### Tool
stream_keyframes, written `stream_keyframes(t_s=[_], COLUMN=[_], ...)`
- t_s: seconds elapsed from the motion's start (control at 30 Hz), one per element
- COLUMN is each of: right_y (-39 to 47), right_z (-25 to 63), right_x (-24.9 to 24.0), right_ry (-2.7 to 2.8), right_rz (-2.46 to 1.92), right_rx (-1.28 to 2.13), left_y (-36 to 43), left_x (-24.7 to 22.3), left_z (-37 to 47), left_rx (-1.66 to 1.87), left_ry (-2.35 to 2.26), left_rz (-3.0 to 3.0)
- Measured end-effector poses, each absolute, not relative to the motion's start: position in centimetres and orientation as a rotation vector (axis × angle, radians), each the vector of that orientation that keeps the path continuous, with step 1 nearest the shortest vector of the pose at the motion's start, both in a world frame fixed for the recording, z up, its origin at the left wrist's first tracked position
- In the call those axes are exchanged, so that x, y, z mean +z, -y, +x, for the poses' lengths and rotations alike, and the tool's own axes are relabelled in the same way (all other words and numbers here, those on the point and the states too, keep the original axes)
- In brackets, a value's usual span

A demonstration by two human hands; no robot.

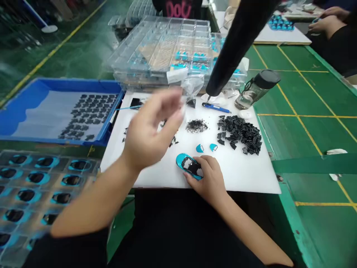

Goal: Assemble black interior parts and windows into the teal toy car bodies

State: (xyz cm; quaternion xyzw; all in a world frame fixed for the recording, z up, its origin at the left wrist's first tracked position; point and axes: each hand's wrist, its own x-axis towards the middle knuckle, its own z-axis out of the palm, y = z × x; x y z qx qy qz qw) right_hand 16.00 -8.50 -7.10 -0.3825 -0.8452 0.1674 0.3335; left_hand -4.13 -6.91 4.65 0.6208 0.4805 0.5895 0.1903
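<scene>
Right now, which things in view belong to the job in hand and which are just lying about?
Likely part of the job:
blue-and-black oval piece, held in the right hand
two small blue pieces
heap of black pieces
pile of tiny black bits

Probably just lying about:
bottle
crumpled clear plastic
blue pen-like tool, untouched

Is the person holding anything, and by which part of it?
The right hand holds a glossy, oval blue-and-black shell by the end opposite its exposed blue tip. Whether the raised, blurred left hand holds anything cannot be told.
</scene>
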Motion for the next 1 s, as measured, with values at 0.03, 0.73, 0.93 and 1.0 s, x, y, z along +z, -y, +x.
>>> stream_keyframes(t_s=[0.03,0.73,0.93,1.0], right_y=[8.5,8.4,6.2,5.7], right_z=[16.1,15.0,15.4,15.8], right_x=[-6.9,-5.2,-7.5,-8.2], right_ry=[2.160,2.143,2.192,2.207], right_rz=[-0.964,-0.530,-0.620,-0.664], right_rx=[0.463,0.302,0.362,0.367], left_y=[8.4,21.6,35.9,37.9], left_x=[2.9,-0.1,-2.2,-4.6], left_z=[-4.6,-8.1,-19.5,-21.7], left_rx=[1.505,1.479,1.415,1.282], left_ry=[-1.458,-1.575,-2.349,-2.399], left_rz=[1.606,0.890,0.371,0.253])
